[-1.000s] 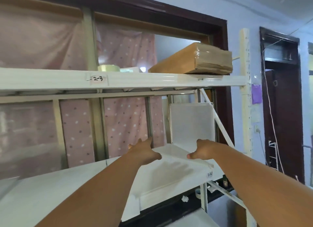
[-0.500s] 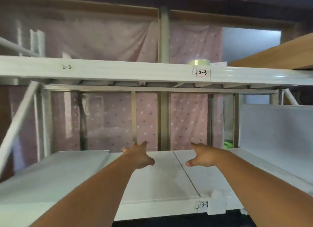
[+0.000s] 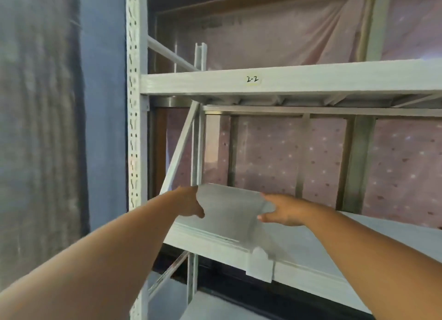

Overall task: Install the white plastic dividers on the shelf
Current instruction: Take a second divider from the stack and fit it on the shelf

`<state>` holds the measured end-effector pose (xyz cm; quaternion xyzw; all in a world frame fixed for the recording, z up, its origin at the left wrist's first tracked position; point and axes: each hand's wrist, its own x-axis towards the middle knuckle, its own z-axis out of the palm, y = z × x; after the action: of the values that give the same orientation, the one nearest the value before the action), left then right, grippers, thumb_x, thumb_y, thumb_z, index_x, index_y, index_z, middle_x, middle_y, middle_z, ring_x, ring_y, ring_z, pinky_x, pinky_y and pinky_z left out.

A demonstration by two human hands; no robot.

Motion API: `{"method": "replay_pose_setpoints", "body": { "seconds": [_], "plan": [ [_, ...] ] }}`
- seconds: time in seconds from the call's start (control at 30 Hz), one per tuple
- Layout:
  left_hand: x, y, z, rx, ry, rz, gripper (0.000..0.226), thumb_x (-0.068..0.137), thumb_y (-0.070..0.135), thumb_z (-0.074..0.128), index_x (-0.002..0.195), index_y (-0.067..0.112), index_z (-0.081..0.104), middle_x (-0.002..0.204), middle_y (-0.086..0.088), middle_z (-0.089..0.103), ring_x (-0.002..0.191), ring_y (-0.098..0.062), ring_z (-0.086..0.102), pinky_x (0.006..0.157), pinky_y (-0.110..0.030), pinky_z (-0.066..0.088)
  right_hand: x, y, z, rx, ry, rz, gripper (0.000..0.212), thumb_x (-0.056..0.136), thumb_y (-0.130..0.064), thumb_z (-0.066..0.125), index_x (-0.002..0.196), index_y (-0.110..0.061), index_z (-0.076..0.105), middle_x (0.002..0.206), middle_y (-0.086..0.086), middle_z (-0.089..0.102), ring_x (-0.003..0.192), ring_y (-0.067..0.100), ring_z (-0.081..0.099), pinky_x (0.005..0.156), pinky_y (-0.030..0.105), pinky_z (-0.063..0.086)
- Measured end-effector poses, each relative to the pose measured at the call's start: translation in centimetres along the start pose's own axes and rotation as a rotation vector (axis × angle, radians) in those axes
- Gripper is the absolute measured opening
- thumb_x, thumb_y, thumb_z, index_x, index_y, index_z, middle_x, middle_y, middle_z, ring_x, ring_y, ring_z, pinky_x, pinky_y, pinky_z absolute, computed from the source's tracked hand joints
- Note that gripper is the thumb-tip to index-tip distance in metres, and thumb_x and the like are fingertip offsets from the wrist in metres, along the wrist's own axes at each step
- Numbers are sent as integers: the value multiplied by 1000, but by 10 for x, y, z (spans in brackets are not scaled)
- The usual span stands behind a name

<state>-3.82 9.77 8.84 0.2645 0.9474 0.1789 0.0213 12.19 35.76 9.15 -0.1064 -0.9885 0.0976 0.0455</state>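
Note:
A white plastic divider (image 3: 230, 209) lies tilted at the left end of the white shelf board (image 3: 323, 245). Its front clip tab (image 3: 260, 264) hangs over the shelf's front edge. My left hand (image 3: 189, 203) grips the divider's left edge. Fingers of my right hand (image 3: 278, 212) pinch its right edge. Both arms reach up from the bottom of the head view.
The white perforated upright (image 3: 135, 128) stands just left of my left hand, with a diagonal brace (image 3: 179, 150) behind it. An upper beam labelled 2-2 (image 3: 287, 80) runs overhead. Pink dotted fabric (image 3: 275, 157) hangs behind the rack. A lower shelf (image 3: 210, 305) lies beneath.
The view has swung left along the rack from section 2-3 to the left end under 2-2. My hands, open over the shelf before, now hold a divider.

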Motion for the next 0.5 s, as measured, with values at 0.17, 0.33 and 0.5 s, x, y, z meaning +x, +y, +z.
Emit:
{"method": "replay_pose_setpoints", "body": {
  "seconds": [0.17, 0.33, 0.5],
  "plan": [
    [-22, -67, -23, -75, 34, -106, 97, 89, 38, 84, 166, 16, 28, 159, -15, 48, 137, -37, 55, 112, -45, 51, 31, -58, 22, 5, -31, -115, 100, 80, -74, 60, 158, -31, 15, 165, -4, 21, 146, 21, 30, 114, 33, 27],
    [-46, -106, -18, -115, 70, -146, 100, 92, 37, 80, 169, 16, 19, 173, -11, 30, 152, -34, 40, 118, -42, 41, 41, -90, 46, 20, -113, -133, 109, 74, -81, 60, 159, -31, 13, 166, -4, 16, 148, 21, 27, 119, 36, 24],
    [-61, -126, -2, -183, 68, -197, 98, 90, 36, 81, 168, 16, 24, 173, -9, 32, 154, -33, 39, 120, -44, 40, 45, -102, 65, 14, -167, -128, 109, 77, -78, 61, 159, -24, 14, 167, -1, 16, 148, 22, 25, 120, 36, 21]
  ]
}}
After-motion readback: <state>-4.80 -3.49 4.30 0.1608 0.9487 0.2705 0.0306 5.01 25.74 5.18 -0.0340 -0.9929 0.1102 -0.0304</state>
